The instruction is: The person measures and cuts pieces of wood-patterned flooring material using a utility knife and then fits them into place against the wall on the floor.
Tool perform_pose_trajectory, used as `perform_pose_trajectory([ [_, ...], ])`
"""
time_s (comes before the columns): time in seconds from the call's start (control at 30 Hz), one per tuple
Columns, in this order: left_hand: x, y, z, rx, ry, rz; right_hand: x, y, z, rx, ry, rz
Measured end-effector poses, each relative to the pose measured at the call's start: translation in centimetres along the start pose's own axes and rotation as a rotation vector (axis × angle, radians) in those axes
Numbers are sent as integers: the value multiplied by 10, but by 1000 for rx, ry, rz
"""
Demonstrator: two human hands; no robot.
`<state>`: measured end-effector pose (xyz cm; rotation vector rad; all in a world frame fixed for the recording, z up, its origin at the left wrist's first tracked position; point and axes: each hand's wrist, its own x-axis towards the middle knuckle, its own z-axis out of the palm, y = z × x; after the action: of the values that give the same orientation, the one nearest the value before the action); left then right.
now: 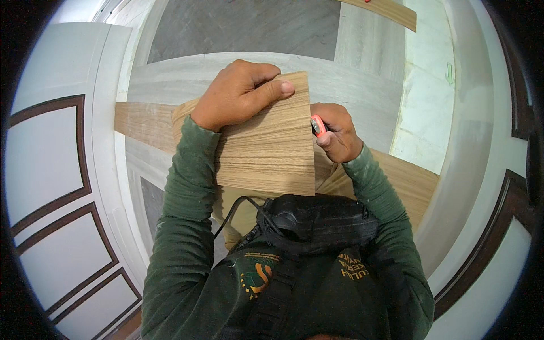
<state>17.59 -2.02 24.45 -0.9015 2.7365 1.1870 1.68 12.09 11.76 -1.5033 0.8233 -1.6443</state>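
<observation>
My left hand (241, 93) grips the far edge of a wood-grain plank piece (266, 147), its thumb lying on the top face and its fingers curling out of sight. The piece is tilted up in front of my body, above my lap. Just beyond its right edge, my right hand (340, 133) is closed around what looks like a utility knife (319, 126) with a red and black body. Only the end of the knife shows; its blade cannot be seen. Whether the knife touches the plank piece is unclear.
Long wood-grain planks (144, 122) lie to the left and right, partly under me. Another plank (391, 12) lies at the far right. The floor (362, 79) has grey wood-look and stone-look areas. White panelled walls with brown trim (85, 141) stand on both sides. A black bag (323, 224) rests at my waist.
</observation>
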Motion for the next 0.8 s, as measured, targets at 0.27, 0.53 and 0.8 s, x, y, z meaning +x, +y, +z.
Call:
perform_pose_trajectory([
  [0.27,5,-3,6,12,101,125,5,2,-8,-71,-16,-23],
  [0.53,4,-3,7,-18,98,104,4,4,-9,-139,19,-14],
  [0.8,3,6,3,57,59,90,0,9,-2,-3,36,-47],
])
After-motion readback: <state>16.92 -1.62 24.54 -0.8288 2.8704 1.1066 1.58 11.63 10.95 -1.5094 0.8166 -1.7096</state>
